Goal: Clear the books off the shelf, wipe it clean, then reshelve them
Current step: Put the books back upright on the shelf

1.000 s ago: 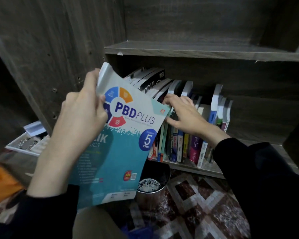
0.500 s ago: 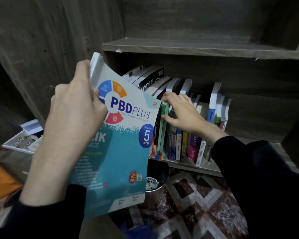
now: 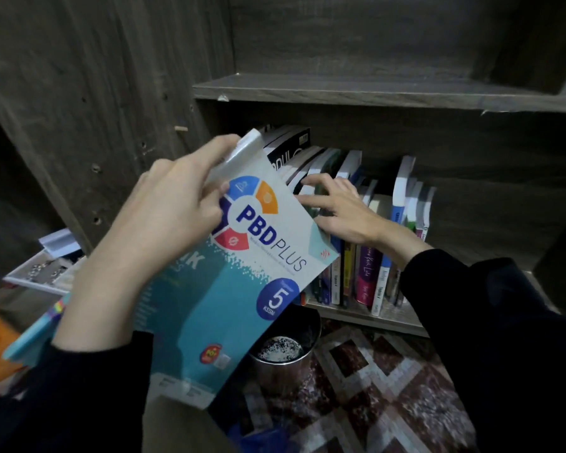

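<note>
Head view: the left hand [image 3: 164,217] grips the top edge of a thin teal and white paper workbook [image 3: 242,289], fingers curled round it, just in front of the row of leaning books [image 3: 368,273] on the dark wooden shelf [image 3: 366,317]. The right hand [image 3: 343,210] rests on top of that row, fingers spread. A round shiny metal bin [image 3: 285,361] stands below the row.

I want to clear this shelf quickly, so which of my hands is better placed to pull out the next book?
Right. The right hand rests on the shelved books, fingers spread over their tops; the left hand is occupied gripping the PBD Plus workbook.
</note>
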The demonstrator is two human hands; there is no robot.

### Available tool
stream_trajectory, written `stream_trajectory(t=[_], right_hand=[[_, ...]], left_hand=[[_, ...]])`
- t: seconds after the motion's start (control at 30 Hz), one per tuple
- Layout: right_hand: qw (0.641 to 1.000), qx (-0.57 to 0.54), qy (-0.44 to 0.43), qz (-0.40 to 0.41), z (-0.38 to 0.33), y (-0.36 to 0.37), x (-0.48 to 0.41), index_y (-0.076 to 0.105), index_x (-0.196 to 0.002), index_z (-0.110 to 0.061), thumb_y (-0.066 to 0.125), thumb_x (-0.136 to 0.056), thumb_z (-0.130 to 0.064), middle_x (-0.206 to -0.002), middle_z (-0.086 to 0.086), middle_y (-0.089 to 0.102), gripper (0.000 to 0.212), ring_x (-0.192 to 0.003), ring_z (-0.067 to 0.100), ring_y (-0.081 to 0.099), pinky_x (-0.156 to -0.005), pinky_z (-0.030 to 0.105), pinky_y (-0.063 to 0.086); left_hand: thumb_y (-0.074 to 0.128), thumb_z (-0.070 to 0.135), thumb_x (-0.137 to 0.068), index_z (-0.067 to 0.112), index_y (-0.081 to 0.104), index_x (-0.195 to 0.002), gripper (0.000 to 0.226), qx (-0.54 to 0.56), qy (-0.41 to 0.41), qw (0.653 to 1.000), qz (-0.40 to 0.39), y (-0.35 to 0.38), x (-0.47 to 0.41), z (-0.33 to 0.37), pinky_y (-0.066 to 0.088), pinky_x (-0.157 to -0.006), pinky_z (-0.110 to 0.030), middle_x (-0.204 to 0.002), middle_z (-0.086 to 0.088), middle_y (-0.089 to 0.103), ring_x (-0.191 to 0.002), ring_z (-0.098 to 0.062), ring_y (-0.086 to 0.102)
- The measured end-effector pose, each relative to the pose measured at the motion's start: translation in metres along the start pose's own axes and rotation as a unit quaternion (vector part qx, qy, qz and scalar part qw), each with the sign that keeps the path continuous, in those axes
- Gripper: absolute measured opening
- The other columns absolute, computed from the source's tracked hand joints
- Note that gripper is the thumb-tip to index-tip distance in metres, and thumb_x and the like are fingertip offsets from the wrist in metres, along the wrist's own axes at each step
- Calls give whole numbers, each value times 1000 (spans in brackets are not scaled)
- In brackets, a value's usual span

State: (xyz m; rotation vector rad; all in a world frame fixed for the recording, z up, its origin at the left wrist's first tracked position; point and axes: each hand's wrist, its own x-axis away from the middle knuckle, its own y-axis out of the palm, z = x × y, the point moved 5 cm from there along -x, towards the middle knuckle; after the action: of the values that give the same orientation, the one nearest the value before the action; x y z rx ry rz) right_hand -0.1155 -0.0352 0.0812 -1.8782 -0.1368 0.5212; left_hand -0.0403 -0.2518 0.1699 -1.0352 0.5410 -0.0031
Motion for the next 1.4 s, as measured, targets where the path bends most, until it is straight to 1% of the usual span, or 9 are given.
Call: stream_trajectory(t=[0.1, 0.23, 0.43, 0.67, 0.77, 0.9, 1.07, 1.27, 1.4], right_hand=[[999, -18, -3, -50, 0, -1, -1, 64, -119, -39, 38, -69, -27, -149, -3, 24, 58, -126, 11, 19, -113, 34, 1], [994, -9, 3, -105, 3, -1, 0, 68, -111, -40, 50, -75, -8, -153, -10, 12, 51, -137, 23, 8, -117, 46, -2], [984, -44, 26, -171, 1, -6, 2, 70, -102, -41, 67, -82, -41, -152, -19, 5, 20, -138, 16, -1, -114, 45, -4], [999, -32, 25, -24, -3, -3, -4, 61, -99, -29, 59, -86, -54, -142, -7, 29, 28, -134, 18, 20, -112, 35, 0], [999, -29, 15, 8, -7, -1, -5, 58, -97, -34, 60, -88, -50, -141, -5, 33, 18, -134, 17, 23, -112, 35, -2], [1000, 7, 10, 25, -8, 1, -6, 61, -118, -34, 56, -91, -49, -144, -5, 33, 31, -134, 15, 28, -113, 37, 0], [998, 28, 21, 42, -8, -7, -5, 32, -142, -49, 48, -94, -52, -133, -6, 36, 51, -113, 7, 41, -107, 34, 8], [993, 74, 5, 86, -3, -3, -3, 58, -110, -31, 61, -89, -44, -131, -3, 37, 26, -119, 15, 43, -109, 39, 10], [993, 83, 10, 88, -1, -2, -3, 55, -127, -28, 60, -89, -43, -134, -2, 35, 41, -123, 14, 39, -109, 36, 9]], left_hand=[[51, 22, -95, 49, 38, -131, 46, 11, 3, 1000, -2, -2, -8, -4, 52, -83, -45, -116, -6, 65, -99, -30, 62], [51, 20, -95, 47, 39, -131, 46, 10, 4, 1000, -3, 1, -13, -6, 51, -84, -47, -116, -6, 65, -100, -30, 62], [48, 14, -93, 41, 39, -134, 50, -32, -19, 998, 51, -8, -13, -14, 43, -93, -49, -124, -18, 59, -114, -43, 49], [56, 16, -92, 48, 43, -123, 46, 52, 9, 996, 68, -25, -9, -11, 47, -90, -41, -99, 10, 61, -104, -25, 60], [56, 14, -92, 48, 44, -123, 48, 49, 16, 996, 71, -26, -6, -10, 49, -88, -44, -103, 4, 65, -101, -25, 61], [53, 15, -92, 49, 43, -126, 49, 16, 12, 997, 79, -27, -8, -8, 49, -82, -47, -112, -7, 65, -102, -32, 58], [53, 17, -90, 50, 40, -128, 52, -26, 6, 994, 105, -35, -7, -8, 48, -87, -53, -112, -11, 64, -107, -39, 54], [53, 21, -91, 56, 41, -124, 50, 56, -13, 988, 146, -41, -7, -17, 48, -87, -60, -116, -3, 62, -113, -34, 54], [53, 24, -88, 58, 45, -120, 47, 92, -30, 980, 173, -40, -6, -13, 48, -93, -54, -116, 11, 63, -115, -29, 55]])
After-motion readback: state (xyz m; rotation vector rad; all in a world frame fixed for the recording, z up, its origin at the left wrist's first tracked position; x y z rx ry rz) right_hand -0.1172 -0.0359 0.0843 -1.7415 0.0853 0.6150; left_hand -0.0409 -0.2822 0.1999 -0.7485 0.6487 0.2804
